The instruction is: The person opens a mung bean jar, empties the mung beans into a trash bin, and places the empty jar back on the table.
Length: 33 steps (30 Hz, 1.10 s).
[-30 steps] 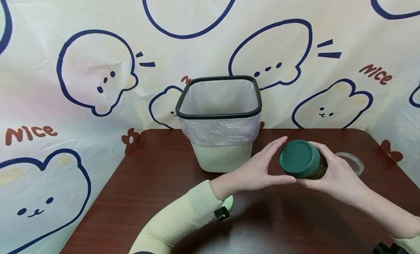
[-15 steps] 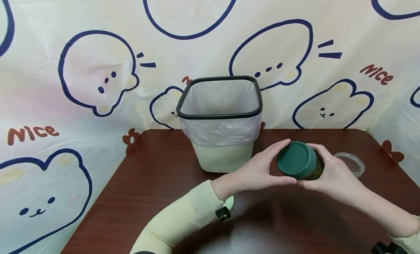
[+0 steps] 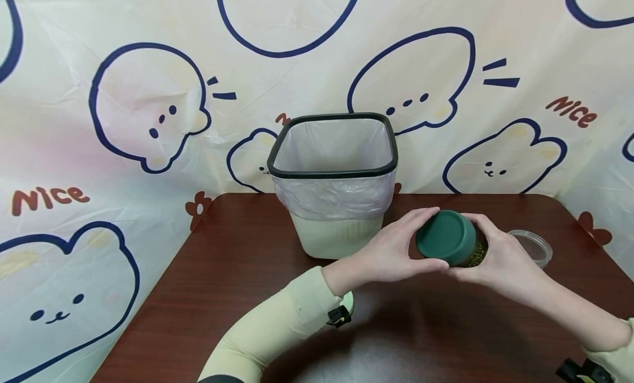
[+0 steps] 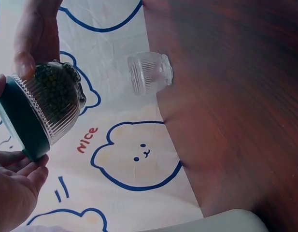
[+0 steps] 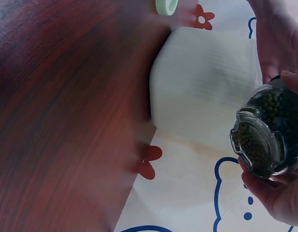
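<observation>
A ribbed clear jar (image 3: 478, 252) of small green beans is held in the air, tilted with its dark green lid (image 3: 444, 237) toward the head camera. My right hand (image 3: 512, 264) grips the glass body from the right. On the lid's left side, my left hand (image 3: 393, 253) pinches the rim between thumb and fingertips. In the left wrist view, the lid (image 4: 24, 118) sits on the jar's mouth. The right wrist view shows the jar's glass base (image 5: 255, 142) with beans behind it.
Behind my right hand stands another clear ribbed jar (image 4: 149, 72), without a lid. A cream trash bin (image 3: 337, 234) with a black rim and plastic liner stands at the table's back. A pale green round object (image 3: 348, 301) lies partly hidden behind my left wrist.
The jar has shifted slightly left with my right hand. My left fingertips, apart from the lid's upper edge a second ago, have come onto it.
</observation>
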{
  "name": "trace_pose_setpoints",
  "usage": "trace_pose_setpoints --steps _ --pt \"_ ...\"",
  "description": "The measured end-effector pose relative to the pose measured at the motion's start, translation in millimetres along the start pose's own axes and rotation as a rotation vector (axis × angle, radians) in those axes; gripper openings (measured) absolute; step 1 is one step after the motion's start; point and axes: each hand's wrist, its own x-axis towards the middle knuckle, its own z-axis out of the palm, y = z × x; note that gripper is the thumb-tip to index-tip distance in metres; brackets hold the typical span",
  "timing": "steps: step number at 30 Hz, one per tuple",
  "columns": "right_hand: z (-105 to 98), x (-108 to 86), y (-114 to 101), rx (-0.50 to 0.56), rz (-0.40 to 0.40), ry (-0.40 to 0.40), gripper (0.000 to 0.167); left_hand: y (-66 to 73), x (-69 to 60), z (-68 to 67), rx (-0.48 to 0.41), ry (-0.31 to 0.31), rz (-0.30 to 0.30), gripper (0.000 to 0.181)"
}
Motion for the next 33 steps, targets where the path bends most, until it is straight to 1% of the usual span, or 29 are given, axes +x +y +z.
trace_pose_setpoints --steps 7,14,23,30,33 --pt "2 -0.8 2 -0.002 -0.008 0.011 0.094 2.4 -0.9 1.7 0.03 -0.019 -0.017 0.085" --pt "6 -1.8 2 0.002 -0.018 0.027 0.095 3.5 -4.2 3.8 0.073 -0.005 0.01 0.086" --pt "11 0.1 1 0.012 -0.019 0.03 0.094 2.1 -7.2 4.1 0.034 0.027 0.003 0.086" --pt "14 -0.1 1 -0.011 -0.022 0.057 0.094 3.5 -7.2 4.8 0.029 0.024 -0.03 0.086" --pt "15 0.1 1 -0.014 -0.023 0.071 0.095 4.3 -6.9 5.3 0.022 0.033 -0.047 0.086"
